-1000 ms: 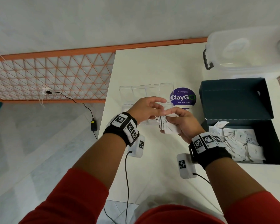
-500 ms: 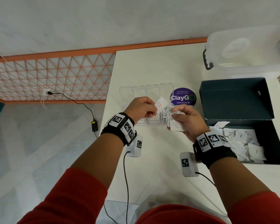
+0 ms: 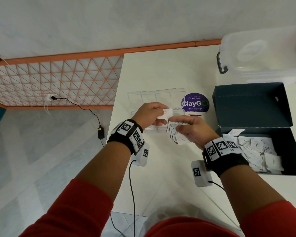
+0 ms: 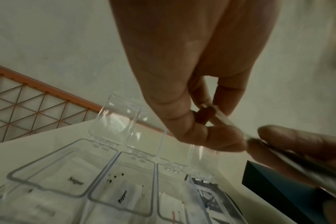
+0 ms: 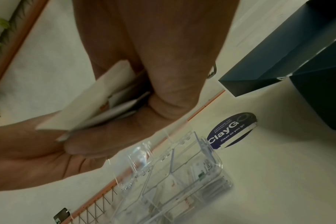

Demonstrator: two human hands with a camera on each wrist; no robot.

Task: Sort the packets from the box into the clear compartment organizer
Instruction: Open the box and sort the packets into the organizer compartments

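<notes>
My left hand point(image 3: 152, 115) pinches one white packet point(image 3: 166, 113) with red print, held above the clear compartment organizer point(image 3: 162, 96). My right hand point(image 3: 190, 129) grips a fanned stack of white packets point(image 3: 175, 135) right beside it. The stack point(image 5: 94, 109) shows between thumb and fingers in the right wrist view. In the left wrist view the organizer point(image 4: 98, 171) stands with its lids up; its compartments hold packets marked Sugar point(image 4: 75, 181) and Pepper point(image 4: 123, 197). The dark blue box point(image 3: 256, 120) at the right holds several more white packets point(image 3: 256, 151).
A purple round ClayGo sticker point(image 3: 195, 104) lies on the white table point(image 3: 167, 71) between organizer and box. A large translucent lidded tub point(image 3: 263, 53) stands at the back right. The table's left edge drops to the floor, where a cable and adapter point(image 3: 100, 133) lie.
My left hand has drawn a single packet out of the stack in my right hand and holds it over the organizer. Both hands shifted slightly right and forward.
</notes>
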